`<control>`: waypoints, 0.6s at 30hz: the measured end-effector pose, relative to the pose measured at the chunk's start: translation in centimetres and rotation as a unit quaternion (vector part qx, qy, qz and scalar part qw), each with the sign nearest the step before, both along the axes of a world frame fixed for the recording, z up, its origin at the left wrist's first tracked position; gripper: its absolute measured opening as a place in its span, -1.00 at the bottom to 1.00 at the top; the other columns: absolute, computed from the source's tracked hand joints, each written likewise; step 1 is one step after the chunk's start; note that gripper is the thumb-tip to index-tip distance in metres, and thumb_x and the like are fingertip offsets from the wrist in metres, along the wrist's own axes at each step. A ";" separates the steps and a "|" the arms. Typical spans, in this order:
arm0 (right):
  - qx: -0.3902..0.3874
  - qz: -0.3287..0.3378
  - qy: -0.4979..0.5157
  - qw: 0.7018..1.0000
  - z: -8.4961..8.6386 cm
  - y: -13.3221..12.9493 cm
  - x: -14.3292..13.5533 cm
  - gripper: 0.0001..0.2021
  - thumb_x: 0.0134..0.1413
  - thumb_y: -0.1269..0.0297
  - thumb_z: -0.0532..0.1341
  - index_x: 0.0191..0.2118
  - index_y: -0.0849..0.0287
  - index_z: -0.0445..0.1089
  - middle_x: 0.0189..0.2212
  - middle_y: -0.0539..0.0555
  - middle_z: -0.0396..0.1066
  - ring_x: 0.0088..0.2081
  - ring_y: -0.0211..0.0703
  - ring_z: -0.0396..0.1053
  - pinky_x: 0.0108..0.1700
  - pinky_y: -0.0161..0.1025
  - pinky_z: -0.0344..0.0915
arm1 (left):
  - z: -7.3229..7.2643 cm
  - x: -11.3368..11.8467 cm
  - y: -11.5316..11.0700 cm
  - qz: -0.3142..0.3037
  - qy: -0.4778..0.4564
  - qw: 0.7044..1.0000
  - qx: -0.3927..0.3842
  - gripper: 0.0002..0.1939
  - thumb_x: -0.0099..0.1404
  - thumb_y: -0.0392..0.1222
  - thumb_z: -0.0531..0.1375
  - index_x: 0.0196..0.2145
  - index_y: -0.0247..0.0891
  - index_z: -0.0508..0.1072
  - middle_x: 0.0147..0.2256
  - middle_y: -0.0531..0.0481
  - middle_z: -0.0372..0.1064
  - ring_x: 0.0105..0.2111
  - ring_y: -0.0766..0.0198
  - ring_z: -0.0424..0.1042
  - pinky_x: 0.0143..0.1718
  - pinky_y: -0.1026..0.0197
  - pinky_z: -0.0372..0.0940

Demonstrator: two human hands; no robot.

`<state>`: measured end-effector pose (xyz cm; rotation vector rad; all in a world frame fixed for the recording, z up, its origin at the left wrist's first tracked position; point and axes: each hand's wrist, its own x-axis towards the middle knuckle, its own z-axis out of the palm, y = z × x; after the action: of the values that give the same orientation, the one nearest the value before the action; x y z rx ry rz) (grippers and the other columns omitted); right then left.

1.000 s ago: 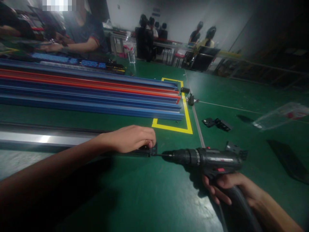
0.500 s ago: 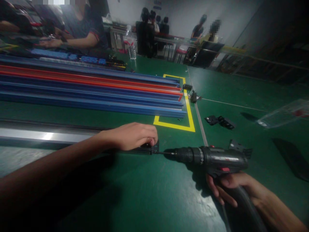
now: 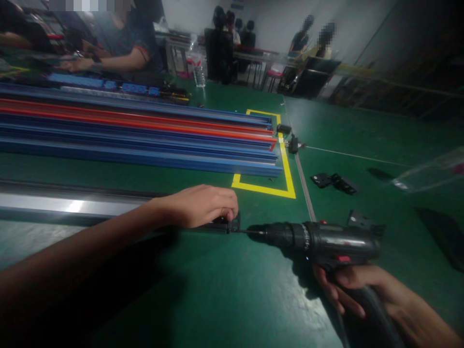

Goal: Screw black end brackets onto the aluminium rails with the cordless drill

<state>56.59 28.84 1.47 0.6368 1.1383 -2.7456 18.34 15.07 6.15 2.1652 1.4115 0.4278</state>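
Note:
My right hand (image 3: 348, 290) is wrapped round the grip of a black cordless drill (image 3: 337, 241), held level and pointing left. Its long thin bit (image 3: 252, 232) reaches a small black end piece (image 3: 235, 223) at the right end of a long metal rail (image 3: 76, 205). My left hand (image 3: 203, 205) is closed over that end, fingertips pinching the black piece, with part of it hidden under the fingers. Whether the bit sits in a screw is too small to tell. The rail lies on the green table (image 3: 232, 295), with its silver face up.
Blue rails (image 3: 145, 154) and red rails (image 3: 145, 120) lie beyond, ending inside a yellow tape outline (image 3: 264, 191). Black brackets (image 3: 333, 182) lie to the right, near a clear bottle (image 3: 435, 169). Another bottle (image 3: 198, 63) stands farther back. A co-worker (image 3: 123, 48) sits opposite.
A small light on the drill now shows. The view has shifted slightly, moving the drill a little rightward and down in the picture. Both hands keep their hold.

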 end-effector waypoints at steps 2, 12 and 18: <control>0.005 -0.003 -0.008 1.000 0.1 0.0 0.0 -0.70 0.00 0.26 0.34 -0.17 0.37 0.58 -0.42 0.16 0.56 -0.64 -0.39 0.37 -0.37 -0.33 0.47 | 0.0 0.0 0.0 -0.002 0.003 1.000 0.002 -0.77 0.48 -0.29 0.03 -0.22 -0.17 0.47 -0.17 0.06 0.42 -0.20 0.30 0.40 -0.18 0.27 0.18; 0.019 -0.014 0.004 1.000 0.3 -0.2 -0.1 -0.73 0.02 0.29 0.33 -0.17 0.33 0.59 -0.44 0.12 0.55 -0.66 -0.39 0.36 -0.38 -0.33 0.45 | -0.2 -0.1 0.0 -0.004 -0.001 1.000 0.012 -0.77 0.47 -0.31 0.03 -0.21 -0.18 0.48 -0.17 0.06 0.42 -0.21 0.31 0.39 -0.18 0.27 0.20; 0.018 0.003 0.011 1.000 0.3 0.0 -0.3 -0.71 0.07 0.30 0.30 -0.12 0.37 0.56 -0.35 0.20 0.57 -0.59 -0.33 0.44 -0.32 -0.30 0.47 | 0.1 -0.1 -0.2 -0.006 -0.008 1.000 0.022 -0.76 0.47 -0.31 0.02 -0.20 -0.20 0.49 -0.16 0.03 0.44 -0.17 0.29 0.40 -0.14 0.25 0.21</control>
<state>56.25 28.87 1.75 0.6067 1.1959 -2.7399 18.28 14.91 6.22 2.1993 1.3916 0.4748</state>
